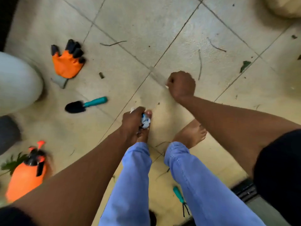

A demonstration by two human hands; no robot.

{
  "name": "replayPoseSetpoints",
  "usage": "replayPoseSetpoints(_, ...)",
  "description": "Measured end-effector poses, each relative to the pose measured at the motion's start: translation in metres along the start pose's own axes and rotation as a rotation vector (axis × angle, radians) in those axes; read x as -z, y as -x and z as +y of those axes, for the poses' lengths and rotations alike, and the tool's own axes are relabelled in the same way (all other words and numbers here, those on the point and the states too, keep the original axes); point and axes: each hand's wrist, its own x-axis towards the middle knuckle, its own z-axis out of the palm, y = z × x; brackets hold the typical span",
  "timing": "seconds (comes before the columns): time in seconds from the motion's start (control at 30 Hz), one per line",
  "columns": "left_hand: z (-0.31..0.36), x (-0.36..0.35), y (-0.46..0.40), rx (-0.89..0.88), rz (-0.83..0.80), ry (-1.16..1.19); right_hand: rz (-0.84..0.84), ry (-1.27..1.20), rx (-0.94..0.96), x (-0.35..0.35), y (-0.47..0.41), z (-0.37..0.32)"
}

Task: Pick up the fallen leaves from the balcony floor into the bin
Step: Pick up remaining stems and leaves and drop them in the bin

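Two hands over floor [146, 22]. Left hand [132, 123] gripping crumpled scraps [145, 121]. Right hand [181, 84] fisted; contents unclear.

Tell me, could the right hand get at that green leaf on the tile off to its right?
Probably yes. The right hand is low over the floor, and only bare tile and a thin twig lie between it and the green leaf. Its fingers are curled, though, possibly pinching something pale already.

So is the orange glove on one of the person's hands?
No, the orange glove lies on the floor tiles, away from both bare hands.
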Motion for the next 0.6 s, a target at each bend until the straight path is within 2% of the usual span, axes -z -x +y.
replayPoseSetpoints(0.13, 0.014, 0.002, 0.064, -0.05, 0.027, 0.01, -0.096, -0.315, 0.03, 0.055, 0.045, -0.03)
replayPoseSetpoints(0.23, 0.029, 0.003, 0.104, -0.049, 0.019, 0.187, -0.074, -0.509, 0.047, 0.105, 0.097, -0.053)
replayPoseSetpoints(0.4, 0.077, -0.005, 0.188, -0.054, 0.003, 0.489, -0.031, -0.823, -0.056, 0.203, 0.179, -0.101)
replayPoseSetpoints(0.5, 0.099, -0.018, 0.245, -0.026, -0.099, 0.663, 0.085, -0.905, -0.08, 0.265, 0.22, -0.125)
replayPoseSetpoints(0.6, 0.117, -0.037, 0.314, 0.026, -0.175, 0.791, 0.207, -0.998, -0.196, 0.325, 0.242, -0.139)
